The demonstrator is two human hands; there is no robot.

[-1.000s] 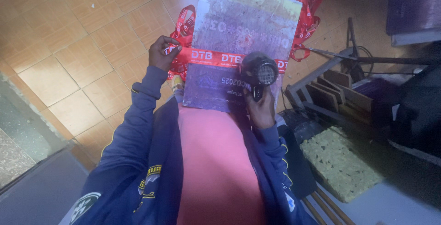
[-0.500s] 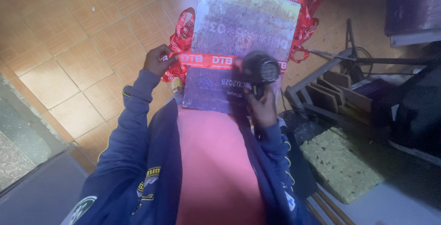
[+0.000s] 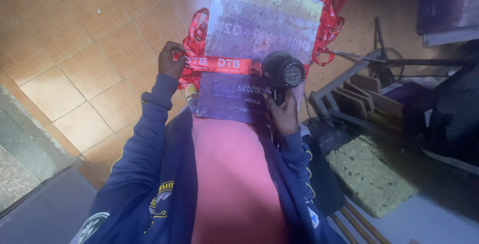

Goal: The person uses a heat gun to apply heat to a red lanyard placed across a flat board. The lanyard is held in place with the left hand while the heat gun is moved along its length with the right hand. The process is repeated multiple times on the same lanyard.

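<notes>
Holding much the same pose as half a second ago, the left hand (image 3: 172,60) pinches the glossy red woven ribbon (image 3: 219,64) taut across the flat, mottled purple rectangular board (image 3: 259,34), which rests on the person's lap; its edge seems foil-wrapped, though blur hides this. The right hand (image 3: 282,114) stays clenched on the handle of the round-barrelled black hair dryer (image 3: 283,72), now slightly lower. More red ribbons (image 3: 329,9) lie heaped on the orange-tiled floor (image 3: 90,49).

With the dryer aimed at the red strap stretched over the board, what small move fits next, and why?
Probably sweep the hair dryer leftward along the red strap. The right hand holds it at the strap's right end, while the left hand pins the other end taut across the board.
</notes>
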